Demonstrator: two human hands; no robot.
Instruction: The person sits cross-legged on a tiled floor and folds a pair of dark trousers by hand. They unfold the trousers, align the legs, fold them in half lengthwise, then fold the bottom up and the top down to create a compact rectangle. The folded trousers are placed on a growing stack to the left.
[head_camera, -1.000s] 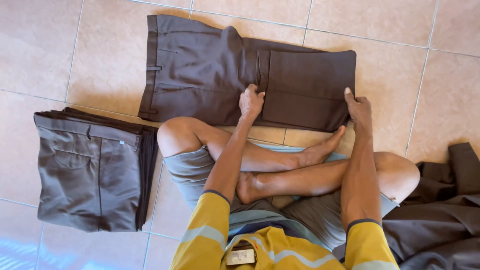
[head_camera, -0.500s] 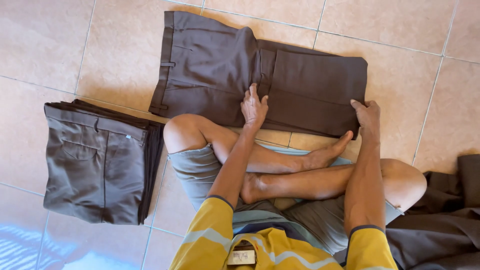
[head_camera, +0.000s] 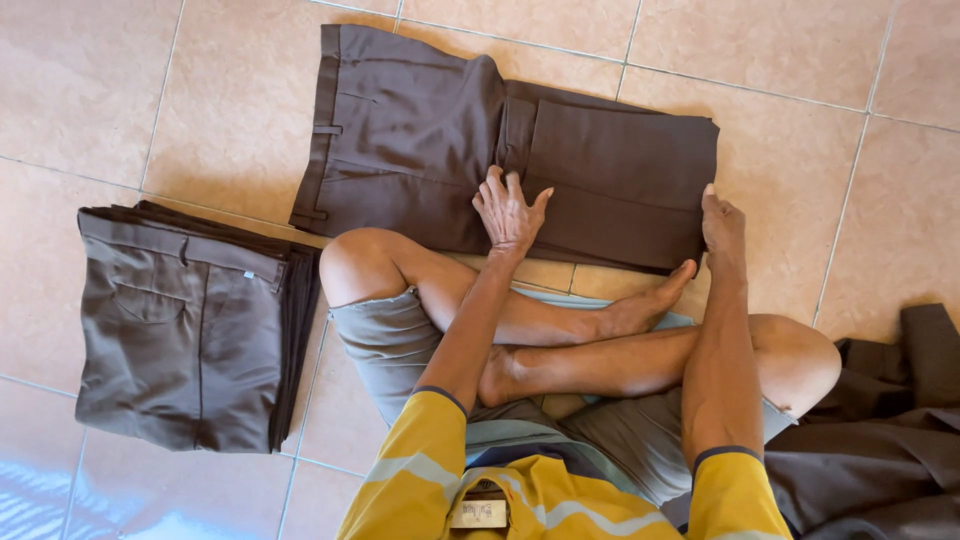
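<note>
At the left of the frame a stack of folded trousers (head_camera: 190, 330) lay on the tiled floor (head_camera: 200, 110). The brown trousers (head_camera: 440, 140) remained at upper centre; the left hand (head_camera: 508, 212) had slid slightly, fingers spread flat upon them, gripping nothing. The right hand (head_camera: 722, 228) had shifted little, its fingers pinching the lower right edge

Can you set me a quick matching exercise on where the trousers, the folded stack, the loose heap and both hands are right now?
Things:
1. left hand
2. right hand
3. folded stack
4. loose heap

Places:
A. on the floor tiles, at the person's left
B. flat on the middle of the brown trousers
C. beside the person's right knee
D. at the near right corner of the trousers

Pairs: 1-B, 2-D, 3-A, 4-C
</note>
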